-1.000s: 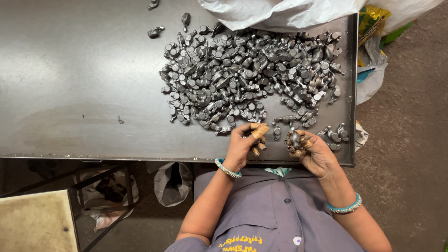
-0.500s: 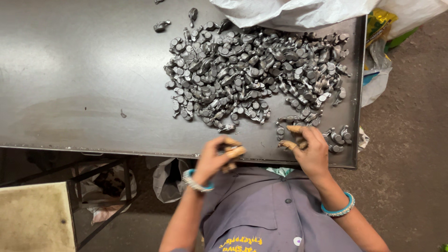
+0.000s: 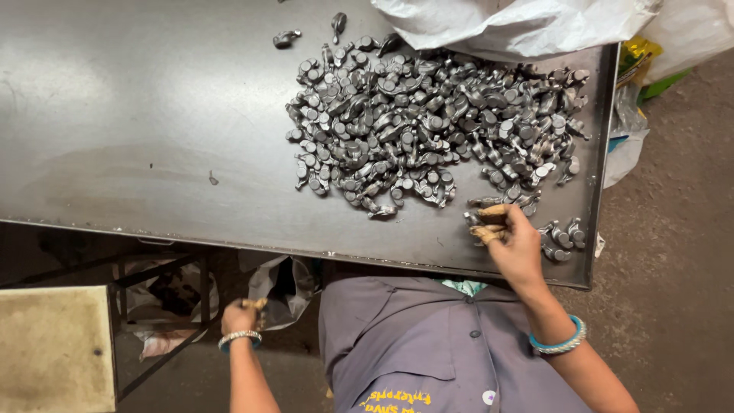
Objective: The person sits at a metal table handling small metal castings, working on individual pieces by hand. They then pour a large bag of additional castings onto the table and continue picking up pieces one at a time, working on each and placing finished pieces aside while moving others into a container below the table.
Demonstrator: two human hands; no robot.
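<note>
I'm seeing the right hand (image 3: pixel 514 243) resting on the near right part of the steel desk (image 3: pixel 153 138), fingers (image 3: pixel 489 222) curled narrow and pinching at a few small metal parts (image 3: pixel 472 218) at the near edge of the big pile of metal parts (image 3: pixel 428 130). I'm reading that grip as closing on one or two pieces, fingertips wrapped in tan tape, but I cannot tell exactly how many pieces are sitting inside it. A teal bangle (image 3: pixel 562 342) is sitting on that wrist.

The left hand (image 3: pixel 241 315) is hanging below the desk edge, well apart from the pile, over the floor beside a plastic bag (image 3: pixel 279 287). Its fingers are folded in; I cannot tell whether anything is sitting in that grip. A beaded bracelet (image 3: pixel 240 336) is ringing the wrist.

The pile is spreading across the centre-right of the desk, dark grey, rounded forged pieces all tangled. A small cluster of parts (image 3: pixel 562 239) is lying just right of the right hand, near the desk corner. Two stray pieces (image 3: pixel 287 37) are lying apart at the far side. A white sack (image 3: pixel 520 23) is overhanging the far right edge, touching the pile's far side. I'm noting a grey shirt (image 3: pixel 428 344) and a tan slab (image 3: pixel 50 348) low left.
</note>
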